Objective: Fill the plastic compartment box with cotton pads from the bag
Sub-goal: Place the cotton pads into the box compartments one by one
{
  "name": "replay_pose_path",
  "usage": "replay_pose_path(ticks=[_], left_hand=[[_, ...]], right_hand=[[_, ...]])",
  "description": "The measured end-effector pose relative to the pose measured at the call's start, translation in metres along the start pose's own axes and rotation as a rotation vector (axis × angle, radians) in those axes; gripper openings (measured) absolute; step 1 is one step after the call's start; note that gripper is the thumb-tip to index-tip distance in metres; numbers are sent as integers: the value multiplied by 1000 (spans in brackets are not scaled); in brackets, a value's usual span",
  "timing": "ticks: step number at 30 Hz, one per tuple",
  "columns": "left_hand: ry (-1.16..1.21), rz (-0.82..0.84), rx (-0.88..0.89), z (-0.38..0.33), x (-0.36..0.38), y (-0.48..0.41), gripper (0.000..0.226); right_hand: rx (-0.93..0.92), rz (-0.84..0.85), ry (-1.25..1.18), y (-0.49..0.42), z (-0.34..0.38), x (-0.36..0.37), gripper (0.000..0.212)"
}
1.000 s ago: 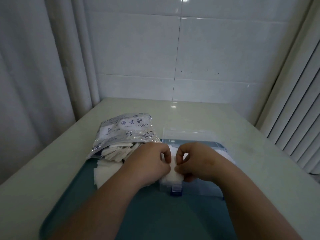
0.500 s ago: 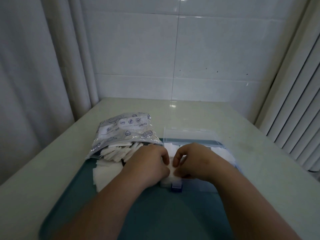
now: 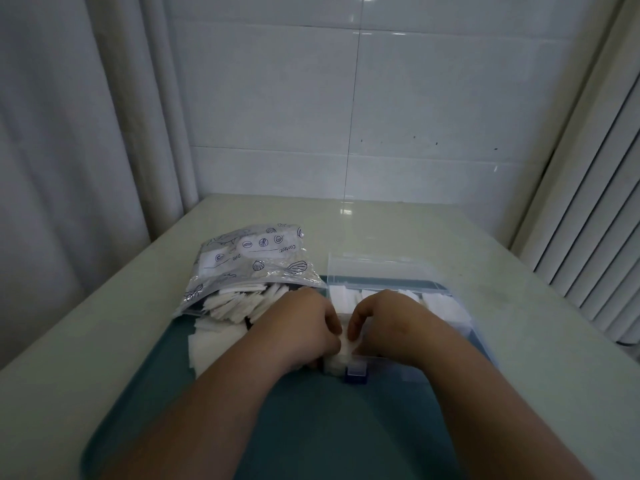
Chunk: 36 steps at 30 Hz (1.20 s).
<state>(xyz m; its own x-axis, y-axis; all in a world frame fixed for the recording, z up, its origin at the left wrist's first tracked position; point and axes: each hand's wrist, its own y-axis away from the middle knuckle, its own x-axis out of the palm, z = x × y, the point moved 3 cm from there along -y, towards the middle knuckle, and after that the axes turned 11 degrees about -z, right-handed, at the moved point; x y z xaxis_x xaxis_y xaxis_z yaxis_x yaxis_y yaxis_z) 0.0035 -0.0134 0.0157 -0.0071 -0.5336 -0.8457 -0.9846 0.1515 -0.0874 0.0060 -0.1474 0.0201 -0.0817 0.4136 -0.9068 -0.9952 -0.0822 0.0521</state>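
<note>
Curtain, pale, folded, at far left; no markings.

Bag, clear zip type printed with shell motifs, lies on the table with its mouth toward the person and resting on the far left edge of the teal tray. Label panel reads "Content:" and what looks like "Date", seen upside down; no brand legible.

Cotton pads, white squares, spill from the bag mouth; loose pads lie flat on the tray just in front of it.

Left hand, fingers curled down, pressing on a stack of pads in the box's near left compartment; how firmly it grips cannot be told.

Right hand, likewise curled, fingertips meeting the same stack from the other side.

Plastic compartment box, clear, lid standing open at the back, blue latch at the near edge, long axis running left to right. Far compartments already hold white pads.

Supply lies left of both hands, so the left hand is nearer for the next fetch.

Blind, slatted, at far right.
</note>
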Motion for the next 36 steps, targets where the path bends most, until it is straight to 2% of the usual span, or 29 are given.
replay_pose_path(ticks=[4,9,14,19,23,28,30,33,36], left_hand=[[-13,-7,6,-1,-1,2,19],[-160,-152,106,-2,-4,4,26],[-95,-131,128,0,0,4,22],[30,-158,94,14,-17,-4,12],[90,-177,62,25,-32,-8,18],[-86,-183,78,37,-47,-4,13],[-168,-134,99,39,-45,-3,12],[-276,-82,140,38,-41,-2,12],[-355,-34,226,33,-37,2,19]], right_hand=[[-5,-9,-10,3,1,-2,14],[41,-30,-55,5,2,-7,14],[18,-33,8,4,4,-4,19],[91,-97,-166,4,-1,-12,21],[36,-135,-201,3,0,-12,19],[-116,-244,-159,2,4,-14,13],[-149,-224,-129,3,6,-12,1],[-149,-131,-116,5,5,-10,17],[-164,1,-81,10,4,-9,18]])
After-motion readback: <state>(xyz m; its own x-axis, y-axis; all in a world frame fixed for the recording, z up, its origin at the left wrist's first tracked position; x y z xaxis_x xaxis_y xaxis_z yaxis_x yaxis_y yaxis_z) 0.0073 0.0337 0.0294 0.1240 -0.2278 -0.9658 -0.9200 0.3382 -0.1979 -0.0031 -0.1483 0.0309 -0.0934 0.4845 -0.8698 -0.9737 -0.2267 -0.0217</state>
